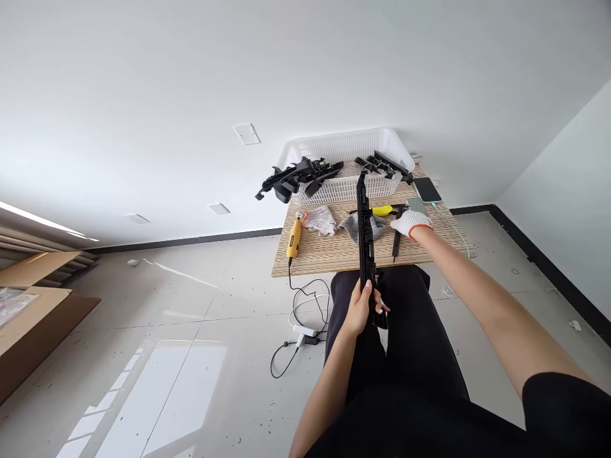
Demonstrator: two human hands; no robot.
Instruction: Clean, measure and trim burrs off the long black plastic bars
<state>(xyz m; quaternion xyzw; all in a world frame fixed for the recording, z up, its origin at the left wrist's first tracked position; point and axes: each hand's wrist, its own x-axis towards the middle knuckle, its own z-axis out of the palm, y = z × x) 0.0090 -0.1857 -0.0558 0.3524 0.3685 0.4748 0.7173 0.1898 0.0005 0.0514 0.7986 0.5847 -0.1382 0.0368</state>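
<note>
While the left hand (pixel 359 310) has its grip closed round the long black part's (pixel 365 229) near end, the gloved right hand (pixel 409 222) rests flat.

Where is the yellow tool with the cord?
In the head view, the yellow tool lies near the table's left front edge, left of a white cloth. Its cord hangs off the edge to the floor.

Bare striped wooden tabletop (pixel 334 257) lies open at the near edge; the white plastic basket (pixel 348 149) of black parts blocks the far side.
</note>
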